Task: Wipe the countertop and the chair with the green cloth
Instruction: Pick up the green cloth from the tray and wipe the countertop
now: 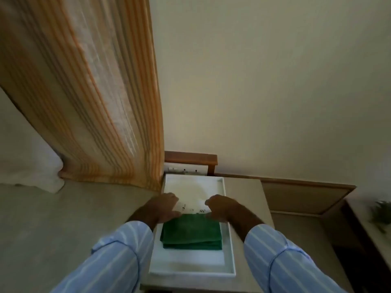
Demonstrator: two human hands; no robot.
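Note:
A folded green cloth (192, 231) lies in a white tray (229, 246) on a small beige countertop (245, 193). My left hand (164, 206) rests at the cloth's far left corner, fingers curled and touching it. At the far right corner is my right hand (221, 207), fingers bent down onto the cloth's far edge. Whether either hand grips the cloth is unclear. Dark specks mark the tray floor just beyond the cloth. No chair is in view.
An orange striped curtain (101, 106) hangs at the left, down to the tray's far left corner. A switch plate (186, 170) under a wooden ledge sits on the wall behind the tray. A small green plant (382, 212) stands on a shelf at right.

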